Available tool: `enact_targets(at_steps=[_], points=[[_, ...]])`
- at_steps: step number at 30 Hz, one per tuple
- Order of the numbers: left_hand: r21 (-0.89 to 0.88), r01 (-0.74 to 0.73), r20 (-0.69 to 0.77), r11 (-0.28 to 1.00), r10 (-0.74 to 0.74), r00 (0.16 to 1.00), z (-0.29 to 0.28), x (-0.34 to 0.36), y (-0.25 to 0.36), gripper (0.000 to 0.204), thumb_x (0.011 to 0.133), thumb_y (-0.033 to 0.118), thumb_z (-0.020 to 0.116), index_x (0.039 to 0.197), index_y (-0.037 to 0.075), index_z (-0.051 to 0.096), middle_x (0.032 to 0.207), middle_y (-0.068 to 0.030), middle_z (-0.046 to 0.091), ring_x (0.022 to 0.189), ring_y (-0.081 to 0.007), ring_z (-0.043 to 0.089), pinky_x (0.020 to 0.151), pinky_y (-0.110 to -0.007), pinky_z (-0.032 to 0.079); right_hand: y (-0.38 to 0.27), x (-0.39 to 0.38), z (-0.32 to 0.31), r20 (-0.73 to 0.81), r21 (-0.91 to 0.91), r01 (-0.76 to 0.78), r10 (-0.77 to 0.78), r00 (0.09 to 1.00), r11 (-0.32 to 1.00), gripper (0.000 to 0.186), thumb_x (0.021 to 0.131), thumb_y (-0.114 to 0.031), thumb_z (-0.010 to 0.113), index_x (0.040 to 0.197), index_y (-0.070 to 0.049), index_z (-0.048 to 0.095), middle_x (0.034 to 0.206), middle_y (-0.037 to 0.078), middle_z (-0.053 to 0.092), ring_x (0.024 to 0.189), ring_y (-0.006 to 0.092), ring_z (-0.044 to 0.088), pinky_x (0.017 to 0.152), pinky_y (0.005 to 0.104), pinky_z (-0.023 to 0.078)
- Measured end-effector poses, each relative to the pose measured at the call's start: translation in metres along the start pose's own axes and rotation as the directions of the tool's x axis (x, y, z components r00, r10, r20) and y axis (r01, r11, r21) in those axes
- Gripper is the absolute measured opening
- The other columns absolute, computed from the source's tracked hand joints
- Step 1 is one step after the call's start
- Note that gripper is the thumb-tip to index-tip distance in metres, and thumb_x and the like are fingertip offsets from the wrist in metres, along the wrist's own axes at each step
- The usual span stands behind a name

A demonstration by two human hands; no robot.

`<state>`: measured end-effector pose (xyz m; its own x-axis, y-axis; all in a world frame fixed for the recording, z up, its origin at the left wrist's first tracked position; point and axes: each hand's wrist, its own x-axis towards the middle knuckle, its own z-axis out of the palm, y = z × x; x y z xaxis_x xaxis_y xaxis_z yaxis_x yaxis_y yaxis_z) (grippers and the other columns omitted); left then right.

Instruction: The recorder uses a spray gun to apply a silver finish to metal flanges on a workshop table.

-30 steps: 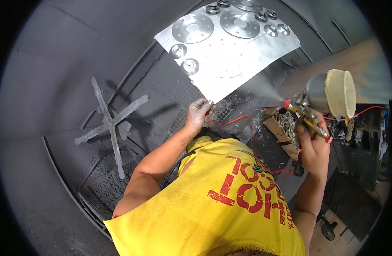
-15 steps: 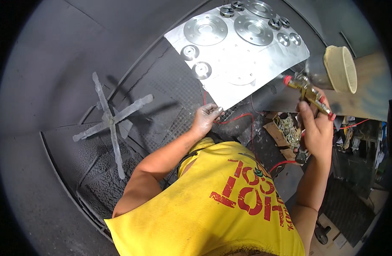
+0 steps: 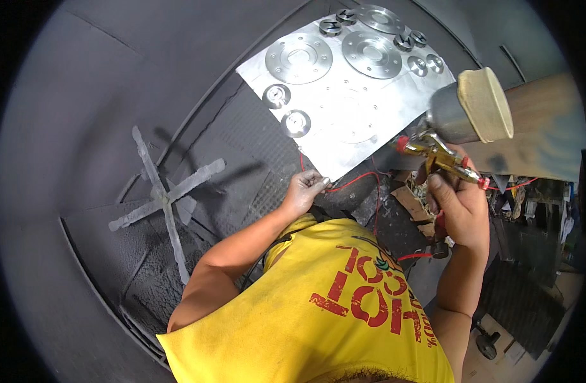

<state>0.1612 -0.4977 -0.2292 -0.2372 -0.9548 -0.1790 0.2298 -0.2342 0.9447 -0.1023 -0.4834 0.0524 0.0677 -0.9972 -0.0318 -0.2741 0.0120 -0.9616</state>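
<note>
My left hand [image 3: 304, 191] pinches the near corner of a white board [image 3: 331, 156], its fingers stained silvery. On the board lie several silver metal discs: large flanged ones such as the disc [image 3: 299, 59] with small holes round the rim, and small round caps like the cap [image 3: 295, 123]. One large disc [image 3: 349, 115] nearly washes out in the glare. My right hand [image 3: 464, 207] is wrapped round a spray gun [image 3: 441, 156] with a brass-coloured body, a cup on top and a cream cover [image 3: 488, 105] over the cup. The gun's red-ringed nozzle points at the board's right edge.
A grey-coated cross-shaped stand [image 3: 166, 196] is on the left. From the gun's handle a red hose [image 3: 414, 256] runs down and across the floor. Cluttered shelves [image 3: 523, 204] stand at the right, below a brown panel [image 3: 548, 127]. Dark grey walls curve round behind.
My right hand has brought the spray gun left, closer to the board. The board has shifted slightly left and down in view, with my left hand still at its corner.
</note>
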Motion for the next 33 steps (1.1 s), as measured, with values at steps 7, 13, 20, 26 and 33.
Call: enact_targets(at_steps=[7, 13, 20, 26, 33], points=[[0.011, 0.054, 0.053, 0.998, -0.055, 0.997, -0.008, 0.006, 0.004, 0.011, 0.096, 0.011, 0.068, 0.095, 0.000, 0.070, 0.083, -0.0026, 0.072, 0.073, -0.0067, 0.061, 0.068, -0.024, 0.049, -0.003, 0.046, 0.020, -0.089, -0.114, 0.133, -0.144, 0.986, 0.985, 0.027, 0.099, -0.009, 0.061, 0.124, 0.001, 0.054, 0.076, -0.001, 0.053, 0.063, 0.0056, 0.048, 0.055, 0.0240, 0.040], [0.037, 0.043, 0.108, 0.998, -0.046, 0.993, -0.018, 0.010, -0.003, 0.015, 0.098, 0.013, 0.067, 0.098, -0.001, 0.070, 0.087, -0.0050, 0.072, 0.076, -0.0091, 0.064, 0.070, -0.025, 0.051, 0.004, 0.063, -0.020, -0.351, -0.350, 0.071, -0.201, 0.914, 0.934, 0.028, 0.102, -0.020, 0.058, 0.122, 0.000, 0.056, 0.077, 0.001, 0.058, 0.059, 0.0081, 0.052, 0.054, 0.0259, 0.043], [-0.033, 0.068, 0.102, 0.997, -0.064, 0.993, -0.012, 0.012, 0.006, 0.014, 0.095, 0.012, 0.069, 0.100, -0.001, 0.072, 0.087, -0.0047, 0.073, 0.076, -0.0080, 0.062, 0.070, -0.024, 0.049, 0.006, 0.068, -0.055, -0.465, -0.390, 0.067, -0.259, 0.846, 0.918, 0.020, 0.103, -0.020, 0.058, 0.107, 0.000, 0.056, 0.074, 0.000, 0.057, 0.059, 0.0073, 0.051, 0.054, 0.0260, 0.042], [0.037, 0.058, 0.122, 0.998, -0.062, 0.991, -0.019, 0.016, 0.001, 0.013, 0.096, 0.009, 0.066, 0.102, -0.002, 0.071, 0.089, -0.0052, 0.073, 0.077, -0.0085, 0.063, 0.071, -0.024, 0.050, -0.008, 0.055, -0.035, -0.230, -0.134, 0.081, -0.111, 0.967, 0.988, 0.020, 0.102, -0.021, 0.060, 0.100, -0.002, 0.064, 0.066, -0.003, 0.053, 0.058, 0.0053, 0.048, 0.053, 0.0233, 0.038], [0.023, 0.072, 0.122, 0.997, -0.074, 0.990, -0.017, 0.017, 0.006, 0.012, 0.095, 0.010, 0.069, 0.097, -0.001, 0.072, 0.086, -0.0045, 0.072, 0.073, -0.0071, 0.060, 0.068, -0.024, 0.049, 0.011, 0.075, -0.048, -0.418, -0.299, 0.092, -0.218, 0.882, 0.950, 0.028, 0.101, -0.022, 0.060, 0.117, 0.000, 0.057, 0.067, 0.003, 0.056, 0.057, 0.0124, 0.055, 0.055, 0.0306, 0.045]])
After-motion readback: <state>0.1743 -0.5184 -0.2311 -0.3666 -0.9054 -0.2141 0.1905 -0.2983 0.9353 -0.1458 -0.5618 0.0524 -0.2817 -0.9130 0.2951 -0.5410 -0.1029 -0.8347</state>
